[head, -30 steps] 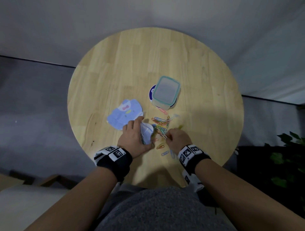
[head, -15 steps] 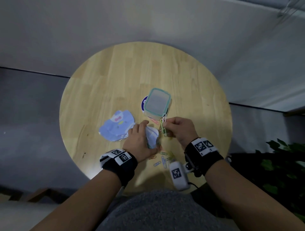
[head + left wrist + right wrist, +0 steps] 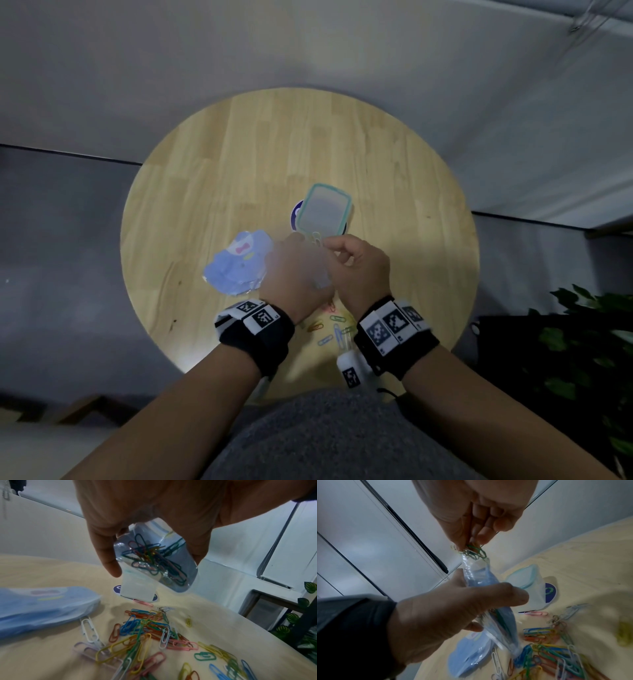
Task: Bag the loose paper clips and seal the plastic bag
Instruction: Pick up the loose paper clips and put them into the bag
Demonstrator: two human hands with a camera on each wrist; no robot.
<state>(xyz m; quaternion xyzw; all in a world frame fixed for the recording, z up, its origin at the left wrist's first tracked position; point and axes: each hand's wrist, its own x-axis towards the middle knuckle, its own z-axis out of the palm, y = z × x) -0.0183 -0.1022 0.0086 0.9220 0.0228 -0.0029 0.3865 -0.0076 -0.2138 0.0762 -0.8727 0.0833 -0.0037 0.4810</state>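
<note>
My left hand (image 3: 294, 270) (image 3: 447, 609) grips a small clear plastic bag (image 3: 159, 559) (image 3: 489, 599) in the air above the table, mouth upward. Several coloured paper clips lie inside the bag. My right hand (image 3: 356, 263) (image 3: 476, 520) pinches a small bunch of paper clips (image 3: 474, 553) (image 3: 317, 238) right at the bag's mouth. Many loose coloured paper clips (image 3: 145, 632) (image 3: 547, 654) (image 3: 329, 329) lie scattered on the round wooden table (image 3: 239, 154) under the hands.
A lidded clear plastic box with a teal rim (image 3: 323, 214) (image 3: 527, 586) stands on a blue-and-white round sticker behind the hands. A blue printed packet (image 3: 238, 263) (image 3: 39, 608) lies to the left. Dark plants (image 3: 589, 342) stand beyond the table's right edge.
My right hand rose from the pile on the table with a few clips and moved to the bag's mouth. My left hand lifted the bag higher.
</note>
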